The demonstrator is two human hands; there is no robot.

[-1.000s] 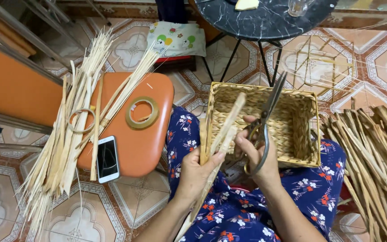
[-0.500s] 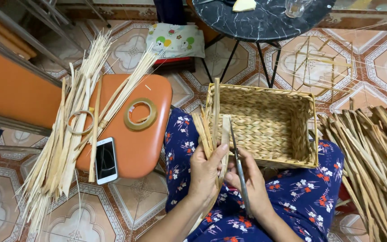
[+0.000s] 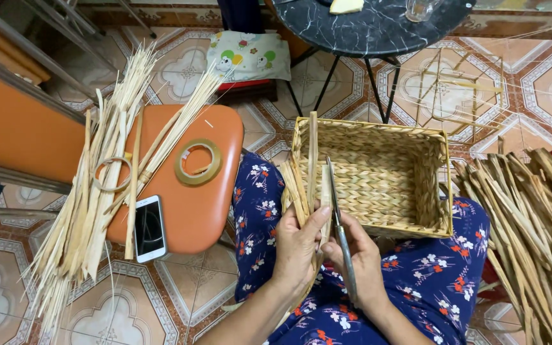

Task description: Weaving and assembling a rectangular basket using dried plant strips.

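Over the lap, just at the near left corner of the woven basket (image 3: pixel 378 179), the left hand (image 3: pixel 298 246) is wrapped around a small bunch of flat straw strips (image 3: pixel 308 185); the strips stand nearly upright, and the tallest one rises past the basket's rim. Right hand (image 3: pixel 356 259) is closed around one pair of scissors (image 3: pixel 340 217), whose blades point up and lie against the strips, just beside the left thumb. Both hands touch or nearly touch, with no free gap between them. One basket rests on the knees, its far edge near the legs of a dark round table (image 3: pixel 378 25). To the left, one orange stool (image 3: pixel 196 191) sits close beside the knee, carrying two tape rings: a brownish one (image 3: pixel 197 161) and a paler one (image 3: pixel 111 174), one phone (image 3: pixel 149 228) at its near edge, and a long heap of pale straw (image 3: pixel 97 191) that overhangs onto the tiled floor (image 3: pixel 186 294). Another heap of darker straw (image 3: pixel 531 223) crowds the right side, so open floor remains mainly at lower left.
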